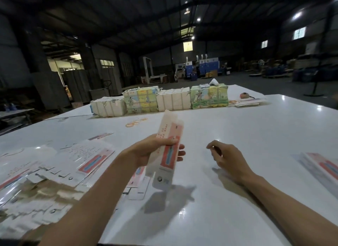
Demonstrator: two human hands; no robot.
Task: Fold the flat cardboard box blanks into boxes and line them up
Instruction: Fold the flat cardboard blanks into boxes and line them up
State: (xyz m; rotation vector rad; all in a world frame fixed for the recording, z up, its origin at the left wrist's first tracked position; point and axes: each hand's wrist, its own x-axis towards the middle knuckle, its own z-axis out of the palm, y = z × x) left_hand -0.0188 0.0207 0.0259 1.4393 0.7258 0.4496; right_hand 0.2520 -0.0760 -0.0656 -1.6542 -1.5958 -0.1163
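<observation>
Left hand (146,152) fingers curled round a box blank (171,135); right hand (226,158) relaxed, empty

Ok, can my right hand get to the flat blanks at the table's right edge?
Probably yes. The right hand hangs free with nothing in it, and only bare table lies between it and those flat blanks. The left hand grips its box blank clear of that path.
</observation>
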